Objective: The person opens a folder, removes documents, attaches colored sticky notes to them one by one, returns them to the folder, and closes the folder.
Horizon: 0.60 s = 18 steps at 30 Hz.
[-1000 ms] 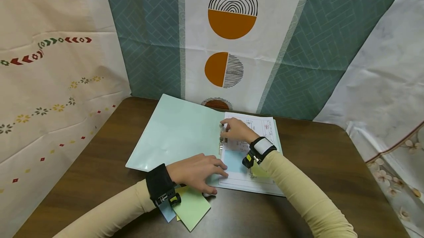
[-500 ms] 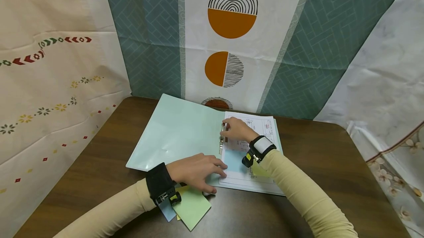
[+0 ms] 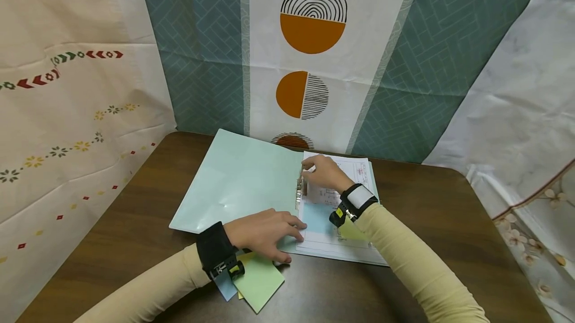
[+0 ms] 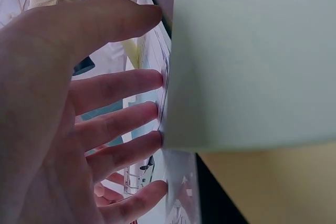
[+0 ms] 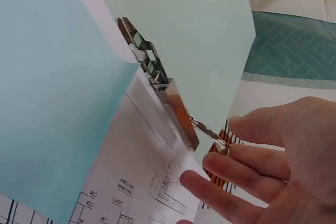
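Observation:
A pale green file folder lies spread on the table, with white printed sheets on its right side. Along its spine sits a metal lever clip. My right hand is at the upper end of that clip; in the right wrist view its thumb and fingertips pinch the tip of the thin metal lever. My left hand has its fingers spread, the tips resting at the sheets' lower left edge. A light blue sheet and a yellow-green slip lie over the printed pages.
Below my left hand lie a light green paper pad and a blue one, with a bit of yellow between them. The brown table reaches back to a patterned cloth. Other cloths hang at both sides.
My right hand has shifted slightly up and right at the clip, showing more of the metal below it. My left hand stays in place.

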Available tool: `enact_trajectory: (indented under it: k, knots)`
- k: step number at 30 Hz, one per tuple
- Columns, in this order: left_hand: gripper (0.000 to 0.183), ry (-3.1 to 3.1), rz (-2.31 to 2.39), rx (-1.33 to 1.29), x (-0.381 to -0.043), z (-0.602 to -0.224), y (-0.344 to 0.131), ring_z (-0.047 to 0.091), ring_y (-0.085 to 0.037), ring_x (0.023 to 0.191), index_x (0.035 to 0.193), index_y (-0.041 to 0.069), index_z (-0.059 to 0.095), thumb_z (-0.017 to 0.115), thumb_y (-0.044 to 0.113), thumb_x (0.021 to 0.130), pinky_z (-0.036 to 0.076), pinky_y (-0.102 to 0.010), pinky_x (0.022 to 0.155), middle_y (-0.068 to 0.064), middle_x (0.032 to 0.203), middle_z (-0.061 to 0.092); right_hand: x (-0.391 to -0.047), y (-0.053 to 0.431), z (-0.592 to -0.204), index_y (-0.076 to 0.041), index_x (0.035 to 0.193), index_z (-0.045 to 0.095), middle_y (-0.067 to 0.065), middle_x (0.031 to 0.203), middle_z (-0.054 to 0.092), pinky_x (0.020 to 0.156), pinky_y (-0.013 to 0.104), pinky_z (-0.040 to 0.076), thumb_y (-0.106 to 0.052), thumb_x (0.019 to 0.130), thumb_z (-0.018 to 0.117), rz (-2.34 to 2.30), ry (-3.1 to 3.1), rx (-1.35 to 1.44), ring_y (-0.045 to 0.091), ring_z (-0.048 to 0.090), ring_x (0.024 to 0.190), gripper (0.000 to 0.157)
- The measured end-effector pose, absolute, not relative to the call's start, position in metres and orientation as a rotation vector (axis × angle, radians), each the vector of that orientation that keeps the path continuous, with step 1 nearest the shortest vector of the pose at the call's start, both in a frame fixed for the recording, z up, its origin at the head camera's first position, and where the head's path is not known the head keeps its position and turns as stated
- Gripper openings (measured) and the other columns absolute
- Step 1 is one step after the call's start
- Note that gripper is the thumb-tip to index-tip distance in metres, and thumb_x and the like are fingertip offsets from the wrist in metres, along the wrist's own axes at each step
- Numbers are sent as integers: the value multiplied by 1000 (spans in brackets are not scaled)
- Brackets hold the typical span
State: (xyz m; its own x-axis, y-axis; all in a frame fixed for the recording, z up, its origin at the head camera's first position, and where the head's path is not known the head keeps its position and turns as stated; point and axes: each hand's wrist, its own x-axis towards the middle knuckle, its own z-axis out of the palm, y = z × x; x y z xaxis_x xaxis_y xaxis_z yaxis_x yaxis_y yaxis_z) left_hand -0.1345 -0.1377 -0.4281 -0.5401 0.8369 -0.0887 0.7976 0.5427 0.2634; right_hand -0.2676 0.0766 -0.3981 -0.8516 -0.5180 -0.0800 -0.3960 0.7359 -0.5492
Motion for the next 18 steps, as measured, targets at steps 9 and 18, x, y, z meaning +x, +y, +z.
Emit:
enact_trajectory:
  k: [9,18]
  knots:
    - [43,2586,250,1385,-133,-425,-135,69,-21,145,137,23,82,84,44,100,61,-39,114,-2,159,70,-261,76,-388,1,138,78,21,133,81,90,45,68,-14,111,66,-848,2770,-776,40,79,121,33]
    - [43,2594,231,1383,-133,-427,-137,69,-20,144,137,23,82,82,44,101,62,-38,109,-2,158,70,-253,74,-383,-3,124,86,16,120,86,84,42,67,-13,107,76,-878,2804,-807,35,82,110,22]
